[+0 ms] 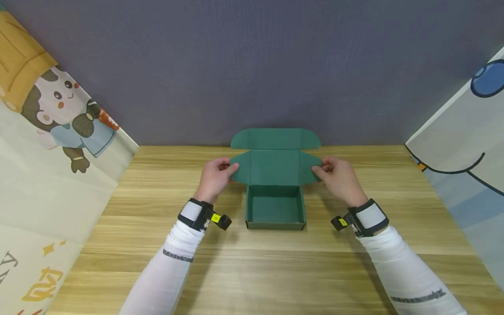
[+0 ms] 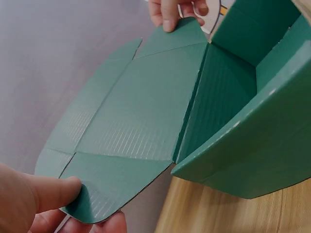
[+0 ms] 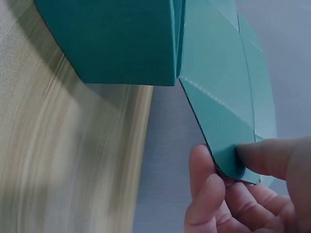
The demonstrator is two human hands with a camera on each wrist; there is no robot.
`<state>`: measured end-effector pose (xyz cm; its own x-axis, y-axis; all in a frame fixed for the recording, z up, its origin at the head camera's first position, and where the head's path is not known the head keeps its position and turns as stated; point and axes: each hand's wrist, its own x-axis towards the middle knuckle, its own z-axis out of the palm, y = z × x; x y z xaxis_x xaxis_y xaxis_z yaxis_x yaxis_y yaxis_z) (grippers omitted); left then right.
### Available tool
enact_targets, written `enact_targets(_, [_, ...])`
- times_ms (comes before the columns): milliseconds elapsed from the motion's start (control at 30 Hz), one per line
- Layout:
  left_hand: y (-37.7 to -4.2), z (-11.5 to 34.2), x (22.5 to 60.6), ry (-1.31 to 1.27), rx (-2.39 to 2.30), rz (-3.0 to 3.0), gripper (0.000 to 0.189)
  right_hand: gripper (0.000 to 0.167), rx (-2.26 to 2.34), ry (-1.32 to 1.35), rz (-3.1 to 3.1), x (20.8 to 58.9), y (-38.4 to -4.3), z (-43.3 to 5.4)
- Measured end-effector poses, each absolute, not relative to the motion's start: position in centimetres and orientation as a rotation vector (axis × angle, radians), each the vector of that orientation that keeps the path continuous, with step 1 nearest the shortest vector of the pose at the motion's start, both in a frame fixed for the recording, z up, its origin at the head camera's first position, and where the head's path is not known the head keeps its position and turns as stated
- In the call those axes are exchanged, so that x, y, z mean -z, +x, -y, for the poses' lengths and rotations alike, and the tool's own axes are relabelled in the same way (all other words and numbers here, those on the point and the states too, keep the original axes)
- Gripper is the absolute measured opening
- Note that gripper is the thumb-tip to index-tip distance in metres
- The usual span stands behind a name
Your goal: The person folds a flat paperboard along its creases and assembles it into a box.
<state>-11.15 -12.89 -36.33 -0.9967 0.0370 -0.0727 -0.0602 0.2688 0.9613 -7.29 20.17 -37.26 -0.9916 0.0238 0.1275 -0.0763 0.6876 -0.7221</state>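
Note:
A small green cardboard box [image 1: 275,209] stands on the wooden table with its lid [image 1: 274,168] swung up and back, so the inside shows bare. The lid's front flap [image 1: 274,139] extends beyond it, with rounded ends. My left hand [image 1: 214,177] pinches the lid's left side flap [image 2: 114,187], thumb on the inner face and fingers behind. On the other side, my right hand [image 1: 339,180] pinches the right side flap [image 3: 218,131] the same way. Both side flaps spread outward, roughly level with the lid panel.
The wooden table [image 1: 275,271] reaches back to a dark grey-blue wall panel [image 1: 252,65]. Cartoon-printed sheets hang at the left [image 1: 59,183] and the right [image 1: 464,144]. Each wrist wears a strapped-on camera, over white sleeves [image 1: 161,280].

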Motion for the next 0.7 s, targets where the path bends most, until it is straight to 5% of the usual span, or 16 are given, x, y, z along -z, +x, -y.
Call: enact_targets(700, [-8.9,11.1,35.9,0.328,-1.723,-2.974,0.014,0.016,-0.934,0.145,2.548,35.8,-5.3,-16.8])
